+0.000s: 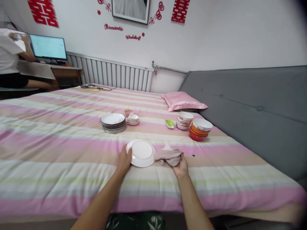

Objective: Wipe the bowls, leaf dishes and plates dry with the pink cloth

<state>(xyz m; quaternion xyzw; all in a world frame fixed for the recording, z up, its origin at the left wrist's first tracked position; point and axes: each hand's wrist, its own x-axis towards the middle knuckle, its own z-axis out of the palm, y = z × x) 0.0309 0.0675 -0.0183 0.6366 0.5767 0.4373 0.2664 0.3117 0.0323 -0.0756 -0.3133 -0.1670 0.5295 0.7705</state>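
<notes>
My left hand (124, 159) grips the left rim of a white plate (142, 150), with the thumb on top. The plate's underside ring seems to face up. Bunched in my right hand (181, 166) is a greyish-pink cloth (169, 156), whose left end reaches the plate's right edge. Beyond the plate, to the left, stands a stack of plates (113, 123). Small white bowls (133, 118) on saucers and a pink bowl (129, 112) sit beside that stack.
Farther right on the striped bed (72, 159) are a green leaf-shaped dish (169, 124), patterned white bowls (184, 120) and a stack of orange and red bowls (199, 130). A pink pillow (183, 100) lies by the grey headboard (251, 105). Cables (96, 87) lie at the back. Another person (11, 54) sits left.
</notes>
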